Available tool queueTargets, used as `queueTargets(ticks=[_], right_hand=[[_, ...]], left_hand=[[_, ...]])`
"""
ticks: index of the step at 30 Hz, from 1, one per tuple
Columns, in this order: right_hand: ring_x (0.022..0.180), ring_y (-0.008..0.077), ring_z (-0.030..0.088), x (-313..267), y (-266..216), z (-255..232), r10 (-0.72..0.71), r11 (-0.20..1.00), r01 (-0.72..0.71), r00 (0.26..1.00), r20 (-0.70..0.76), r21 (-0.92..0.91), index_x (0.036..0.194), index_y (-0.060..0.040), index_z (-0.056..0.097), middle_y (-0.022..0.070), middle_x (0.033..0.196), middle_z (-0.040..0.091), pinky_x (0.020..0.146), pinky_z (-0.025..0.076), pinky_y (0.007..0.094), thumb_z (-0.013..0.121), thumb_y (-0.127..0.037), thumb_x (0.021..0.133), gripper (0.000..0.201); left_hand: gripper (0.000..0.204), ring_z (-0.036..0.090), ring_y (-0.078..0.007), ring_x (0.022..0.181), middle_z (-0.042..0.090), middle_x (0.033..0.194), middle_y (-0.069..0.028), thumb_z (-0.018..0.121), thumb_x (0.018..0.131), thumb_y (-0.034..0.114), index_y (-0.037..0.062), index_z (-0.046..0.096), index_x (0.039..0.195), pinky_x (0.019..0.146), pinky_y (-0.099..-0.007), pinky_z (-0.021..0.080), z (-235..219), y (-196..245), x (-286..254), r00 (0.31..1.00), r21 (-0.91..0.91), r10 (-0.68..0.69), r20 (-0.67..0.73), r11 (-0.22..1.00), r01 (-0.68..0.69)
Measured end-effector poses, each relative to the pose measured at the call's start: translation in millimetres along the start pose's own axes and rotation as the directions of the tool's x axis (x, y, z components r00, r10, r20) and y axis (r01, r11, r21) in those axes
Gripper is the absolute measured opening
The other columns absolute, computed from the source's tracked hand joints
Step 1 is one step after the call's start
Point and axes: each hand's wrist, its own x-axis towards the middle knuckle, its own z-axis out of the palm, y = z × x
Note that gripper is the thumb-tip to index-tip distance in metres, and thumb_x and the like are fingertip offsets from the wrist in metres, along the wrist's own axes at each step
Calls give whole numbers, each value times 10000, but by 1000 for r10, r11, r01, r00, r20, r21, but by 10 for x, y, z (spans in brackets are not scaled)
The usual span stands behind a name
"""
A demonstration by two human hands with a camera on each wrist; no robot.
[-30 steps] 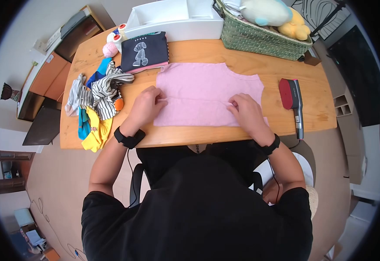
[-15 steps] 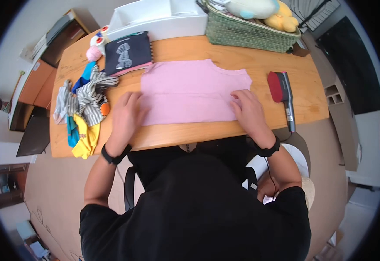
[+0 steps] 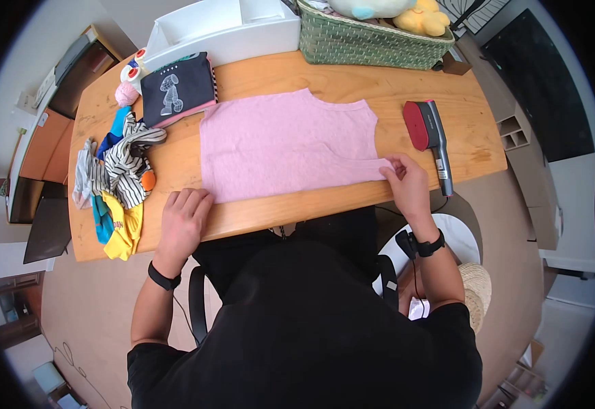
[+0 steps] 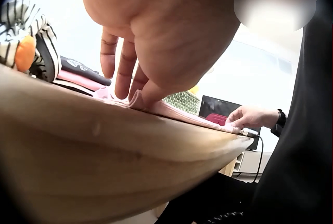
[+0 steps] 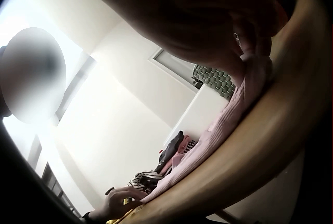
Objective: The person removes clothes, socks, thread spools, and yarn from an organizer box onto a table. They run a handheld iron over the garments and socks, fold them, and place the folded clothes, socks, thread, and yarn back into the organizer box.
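Note:
A pink sleeveless top [image 3: 277,140] lies flat on the wooden table, its neck and armhole end toward the right. My left hand [image 3: 185,221] is at its near left corner; in the left wrist view, the thumb and fingers of that hand [image 4: 151,52] pinch a small raised fold of the pink edge [image 4: 136,99]. At the near right corner my right hand [image 3: 410,187] pinches the shoulder strap between thumb and fingers. From the right wrist, the pink fabric [image 5: 208,138] runs along the table edge from one hand to the other.
Crumpled clothes [image 3: 123,167] lie at the left, with a dark folded shirt [image 3: 174,95] on the pile behind. A white bin [image 3: 222,37] and a green basket [image 3: 372,44] of plush toys line the back. At the right lies a red and grey handheld steamer [image 3: 427,133].
Both hands have left the middle of the pink top. The left moved to the near left corner, the right to the strap at the near right. The head view has shifted.

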Motion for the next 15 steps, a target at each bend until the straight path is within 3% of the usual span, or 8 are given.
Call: queueTargets(ticks=[2, 5, 7, 8, 10, 11, 13, 15], right_hand=[[778, 167, 669, 28, 18, -29, -39, 999, 41, 997, -63, 27, 1241, 24, 811, 76, 864, 727, 762, 579, 331, 923, -126, 961, 336], [835, 232, 711, 44, -43, -93, 67, 994, -52, 984, 166, -93, 1294, 8, 791, 111, 948, 755, 809, 596, 378, 913, -98, 950, 380], [1020, 335, 746, 1, -117, -62, -166, 956, 161, 986, -1, -244, 1354, -2, 764, 177, 1152, 769, 919, 601, 436, 894, -74, 946, 434], [1020, 335, 746, -25, -169, -31, -171, 956, 167, 985, 2, -240, 1354, -2, 764, 177, 1152, 769, 919, 601, 436, 894, -74, 946, 434], [1298, 448, 680, -105, -307, 54, -404, 883, 352, 907, -120, -311, 1450, -25, 729, 229, 1434, 704, 1083, 557, 521, 882, -148, 963, 525], [1298, 448, 680, -149, -418, 120, -405, 883, 354, 907, -118, -308, 1450, -25, 729, 229, 1434, 704, 1083, 557, 521, 882, -148, 963, 525], [1507, 462, 577, -244, -655, 282, -587, 752, 613, 790, 176, -244, 1593, -50, 649, 241, 1670, 574, 1222, 487, 572, 912, -303, 953, 737], [1581, 460, 506, -356, -743, 421, -581, 729, 638, 768, 270, -247, 1655, -62, 590, 246, 1739, 504, 1281, 417, 605, 912, -383, 942, 846]], left_hand=[[279, 715, -289, 1084, 756, 1189, -105, 739, 878, 41, -3, 787, 1150, 902, -435, 551, -49, 31, -30, 1000, 12, 10, 6, 1000, -10], [247, 712, -288, 1096, 752, 1172, -104, 764, 896, 62, -1, 781, 1134, 914, -437, 551, -116, 73, -46, 999, 40, 29, 38, 999, -30], [315, 731, -329, 1168, 769, 1223, -120, 844, 875, 100, 8, 765, 1166, 967, -465, 567, -130, 109, -45, 999, 22, 7, 33, 1000, -7], [315, 731, -329, 1168, 769, 1223, -120, 844, 875, 100, 8, 765, 1166, 967, -465, 567, -151, 133, -30, 999, 27, 1, 34, 1000, -2], [596, 675, -402, 1396, 726, 1459, -179, 915, 873, 263, -4, 728, 1372, 1150, -532, 545, -191, 205, 45, 999, -45, 4, 48, 999, -2], [596, 675, -402, 1396, 726, 1459, -179, 915, 873, 263, -4, 728, 1372, 1150, -532, 545, -187, 252, 94, 999, -42, 2, 50, 999, 1], [1028, 459, -454, 1652, 524, 1742, -243, 893, 890, 580, -22, 550, 1648, 1352, -604, 373, -173, 359, 187, 980, -89, 10, 199, 996, 8], [1154, 361, -461, 1703, 424, 1804, -260, 829, 896, 694, -33, 456, 1711, 1390, -610, 288, -20, 429, 144, 964, -80, -11, 266, 996, 34]])
